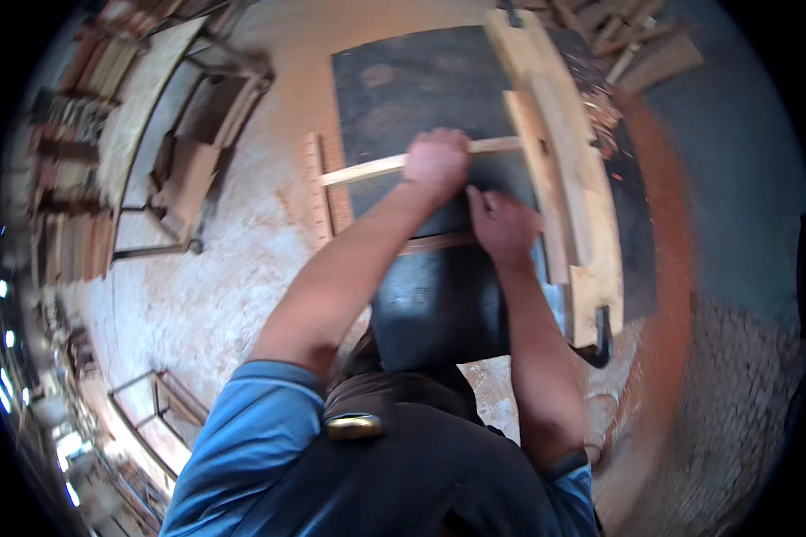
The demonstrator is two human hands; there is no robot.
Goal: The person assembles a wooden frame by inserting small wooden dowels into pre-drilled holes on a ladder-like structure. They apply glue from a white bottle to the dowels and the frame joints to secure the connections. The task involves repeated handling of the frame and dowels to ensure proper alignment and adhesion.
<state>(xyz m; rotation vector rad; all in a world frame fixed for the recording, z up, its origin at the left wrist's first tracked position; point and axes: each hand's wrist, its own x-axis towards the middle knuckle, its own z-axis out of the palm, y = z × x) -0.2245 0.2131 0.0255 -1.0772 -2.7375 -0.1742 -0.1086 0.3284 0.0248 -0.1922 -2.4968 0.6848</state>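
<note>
My left hand (436, 166) is closed over a thin, pale wooden strip (367, 170) that lies crosswise above a dark flat work table (421, 85). The strip's right end meets a long pale wooden board (539, 170) along the table's right side. Nearer to me and to the right, my right hand (506, 225) has its fingers curled in beside that board, the thumb toward my left hand. Whatever it may hold is hidden, and the hands are slightly blurred.
A thick wooden fence (591, 215) runs along the right, with a black clamp (603, 338) at its near end. A narrow reddish rail (318, 192) edges the table's left. Wood scraps (636, 45) lie at far right; a metal-framed stand (152, 134) and stacked wood (76, 179) stand left.
</note>
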